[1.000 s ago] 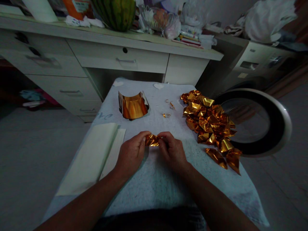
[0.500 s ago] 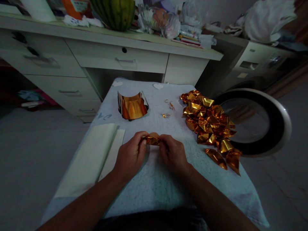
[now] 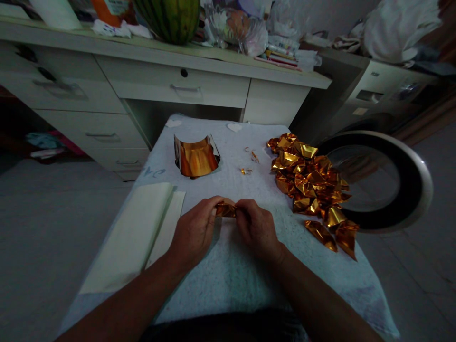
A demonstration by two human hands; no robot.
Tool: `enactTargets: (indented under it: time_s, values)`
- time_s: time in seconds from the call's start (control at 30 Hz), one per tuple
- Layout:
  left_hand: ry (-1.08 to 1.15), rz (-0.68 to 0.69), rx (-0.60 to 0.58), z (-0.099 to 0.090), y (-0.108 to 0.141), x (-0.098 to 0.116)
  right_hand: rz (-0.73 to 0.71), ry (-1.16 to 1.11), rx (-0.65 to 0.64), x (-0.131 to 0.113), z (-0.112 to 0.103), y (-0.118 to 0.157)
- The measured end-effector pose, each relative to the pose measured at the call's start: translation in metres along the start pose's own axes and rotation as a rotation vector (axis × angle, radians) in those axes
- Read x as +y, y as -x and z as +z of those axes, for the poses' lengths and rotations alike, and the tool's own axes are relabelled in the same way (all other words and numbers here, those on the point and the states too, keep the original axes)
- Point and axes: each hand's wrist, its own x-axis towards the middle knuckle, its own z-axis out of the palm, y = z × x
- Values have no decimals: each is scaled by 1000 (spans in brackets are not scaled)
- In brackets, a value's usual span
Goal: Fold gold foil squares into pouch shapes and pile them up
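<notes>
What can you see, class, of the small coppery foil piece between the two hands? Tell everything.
The foil piece is shiny, copper-gold and creased, like thin metallic wrapping. It shows as a short, narrow band, roughly level, over the pale tablecloth. The left hand grips one end, the right hand the other, hiding both ends.

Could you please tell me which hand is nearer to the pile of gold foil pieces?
Right. The right hand is to the left of the pile of gold foil pieces, across a gap; the left hand is farther left.
</notes>
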Motion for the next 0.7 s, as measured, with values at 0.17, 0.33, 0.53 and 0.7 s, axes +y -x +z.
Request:
enactTargets:
  time_s: [0.17,0.33,0.53,0.7]
  values:
    - [35,-23,48,1,0,-4,-97,-4,11,1,3,1]
    - [103,-18,68,-1,-1,-2,-128,16,30,-1,3,2]
    - [131,0,39,-1,0,-1,-101,8,34,-3,0,1]
    - [80,-30,13,0,1,-1,-101,-5,19,-2,0,0]
